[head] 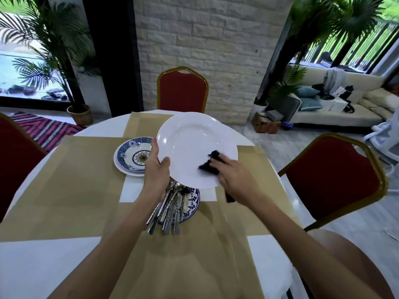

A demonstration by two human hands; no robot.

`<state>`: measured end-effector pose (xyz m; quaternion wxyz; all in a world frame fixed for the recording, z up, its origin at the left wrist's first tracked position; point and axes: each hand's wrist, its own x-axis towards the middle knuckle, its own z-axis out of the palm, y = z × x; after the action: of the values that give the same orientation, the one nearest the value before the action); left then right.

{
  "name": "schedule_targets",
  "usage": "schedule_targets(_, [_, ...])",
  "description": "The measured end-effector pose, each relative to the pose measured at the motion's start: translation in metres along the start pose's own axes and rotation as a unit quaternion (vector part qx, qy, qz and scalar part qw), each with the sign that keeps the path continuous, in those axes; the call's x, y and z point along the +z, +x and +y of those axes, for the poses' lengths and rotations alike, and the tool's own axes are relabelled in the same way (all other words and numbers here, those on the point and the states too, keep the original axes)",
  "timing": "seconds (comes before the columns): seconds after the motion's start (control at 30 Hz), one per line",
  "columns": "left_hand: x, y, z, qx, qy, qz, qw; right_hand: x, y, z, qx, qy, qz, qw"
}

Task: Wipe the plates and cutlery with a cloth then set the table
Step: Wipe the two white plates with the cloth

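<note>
Both arms were held fwd; L hand (155, 169) was clamped on plate (194, 143) rim, R hand (232, 175) was closed round cloth (210, 162).

Bright daylight, fisheye edges, slight blur.

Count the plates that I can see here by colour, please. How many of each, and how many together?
Plain white plates: 2, the lifted plate and the bottom plate of the left stack.
Blue-patterned plates: 2, the top plate of that stack and the near plate under the cutlery.
Total: 4 plates visible.
</note>
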<state>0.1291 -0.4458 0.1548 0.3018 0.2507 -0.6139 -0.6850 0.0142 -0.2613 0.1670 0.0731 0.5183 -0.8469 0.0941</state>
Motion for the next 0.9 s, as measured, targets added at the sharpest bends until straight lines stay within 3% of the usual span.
schedule_targets(0.2, [0.002, -0.009, 0.000, -0.032, 0.014, -0.077, 0.996, -0.032, 0.035, 0.036, 0.111, -0.095, -0.086, 0.986])
schedule_targets(0.33, [0.003, -0.012, 0.005, -0.063, 0.001, -0.131, 0.989, -0.017, 0.061, 0.031, 0.043, -0.151, -0.103, 0.982])
schedule_targets(0.5, [-0.002, -0.017, 0.004, -0.095, -0.022, -0.176, 0.980, -0.009, 0.072, -0.002, -0.112, -0.112, -0.107, 0.982])
schedule_targets(0.6, [-0.010, -0.020, 0.010, -0.085, -0.039, -0.178, 0.980, -0.019, 0.075, 0.006, -0.063, -0.160, -0.060, 0.983])
schedule_targets(0.73, [-0.016, -0.015, 0.010, -0.062, -0.038, -0.170, 0.983, -0.018, 0.076, 0.013, 0.047, -0.123, -0.032, 0.991])
schedule_targets(0.9, [-0.004, -0.021, 0.009, -0.068, -0.021, -0.217, 0.974, -0.008, 0.078, -0.001, -0.083, -0.169, -0.060, 0.980])
